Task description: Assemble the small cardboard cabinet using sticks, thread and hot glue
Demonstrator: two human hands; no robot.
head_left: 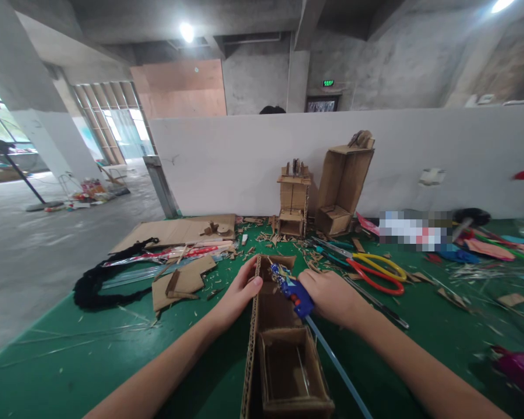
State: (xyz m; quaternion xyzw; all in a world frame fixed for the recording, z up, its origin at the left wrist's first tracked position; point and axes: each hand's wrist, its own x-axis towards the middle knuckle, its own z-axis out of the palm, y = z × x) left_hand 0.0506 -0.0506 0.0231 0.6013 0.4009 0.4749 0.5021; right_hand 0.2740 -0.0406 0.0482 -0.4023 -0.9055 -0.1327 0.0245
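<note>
No text, label, brand or number can be read anywhere in this view. A green lit sign (328, 83) hangs on the concrete wall above a dark doorway, beyond the white partition at the far edge of the desk (113, 349), but its characters are too small and blurred to make out. A pixelated patch (414, 231) covers something near the far right edge of the desk, so any print there is hidden. The red and white packaging strip (174, 253) toward the far left corner of the desk shows no legible lettering.
</note>
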